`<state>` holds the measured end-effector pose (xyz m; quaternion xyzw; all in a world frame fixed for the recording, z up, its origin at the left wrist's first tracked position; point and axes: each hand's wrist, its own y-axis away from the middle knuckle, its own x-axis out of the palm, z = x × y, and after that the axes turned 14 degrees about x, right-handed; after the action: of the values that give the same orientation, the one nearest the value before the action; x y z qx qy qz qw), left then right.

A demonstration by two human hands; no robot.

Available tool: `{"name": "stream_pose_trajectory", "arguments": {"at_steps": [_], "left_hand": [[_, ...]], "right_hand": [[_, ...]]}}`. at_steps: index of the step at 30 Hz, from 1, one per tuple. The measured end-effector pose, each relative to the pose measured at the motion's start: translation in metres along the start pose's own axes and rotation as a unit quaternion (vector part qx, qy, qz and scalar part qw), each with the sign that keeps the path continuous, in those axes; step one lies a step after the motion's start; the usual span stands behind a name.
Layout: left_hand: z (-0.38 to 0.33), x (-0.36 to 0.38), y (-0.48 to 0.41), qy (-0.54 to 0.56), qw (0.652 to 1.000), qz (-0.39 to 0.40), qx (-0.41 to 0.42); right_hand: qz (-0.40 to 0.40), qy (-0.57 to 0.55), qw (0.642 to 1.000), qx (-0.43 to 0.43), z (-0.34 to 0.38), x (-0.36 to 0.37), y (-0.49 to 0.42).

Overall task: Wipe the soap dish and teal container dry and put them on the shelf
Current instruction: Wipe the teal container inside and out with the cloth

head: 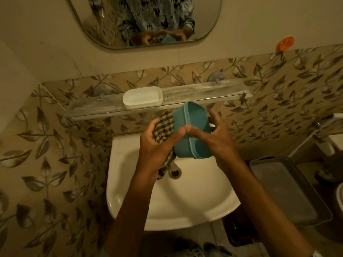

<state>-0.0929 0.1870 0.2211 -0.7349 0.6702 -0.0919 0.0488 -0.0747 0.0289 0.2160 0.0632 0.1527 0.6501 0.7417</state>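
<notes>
A teal container [193,125] is held tilted on its side over the sink, just below the glass shelf [204,93]. My right hand [217,140] grips its open rim side, thumb across the rim. My left hand [157,145] holds a checked cloth [164,128] pressed against the container's left outer wall, and the cloth's tail hangs down toward the drain. A white soap dish [142,97] sits upright on the shelf, left of the container.
A white sink [130,182] with a drain [174,172] lies below my hands. A mirror [144,21] hangs above the shelf. A grey tray [285,191] stands at the right. An orange hook [284,43] sticks to the wall at upper right.
</notes>
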Motion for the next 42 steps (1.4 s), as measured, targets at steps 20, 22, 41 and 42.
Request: {"name": "stream_pose_trajectory", "arguments": {"at_steps": [20, 22, 41, 42], "left_hand": [[0.015, -0.003, 0.007, 0.155, 0.987, 0.042, -0.03], [0.011, 0.006, 0.008, 0.126, 0.991, 0.04, -0.022], [-0.053, -0.04, 0.001, 0.27, 0.949, -0.138, -0.08], [-0.057, -0.033, 0.003, 0.251, 0.958, -0.128, -0.051]], "right_hand": [[0.228, -0.311, 0.92, 0.07, -0.032, -0.004, 0.004], [0.271, -0.394, 0.87, 0.116, -0.039, 0.001, 0.002], [0.322, -0.484, 0.793, 0.18, -0.06, -0.017, -0.011], [0.324, -0.48, 0.795, 0.182, -0.06, -0.015, -0.011]]}}
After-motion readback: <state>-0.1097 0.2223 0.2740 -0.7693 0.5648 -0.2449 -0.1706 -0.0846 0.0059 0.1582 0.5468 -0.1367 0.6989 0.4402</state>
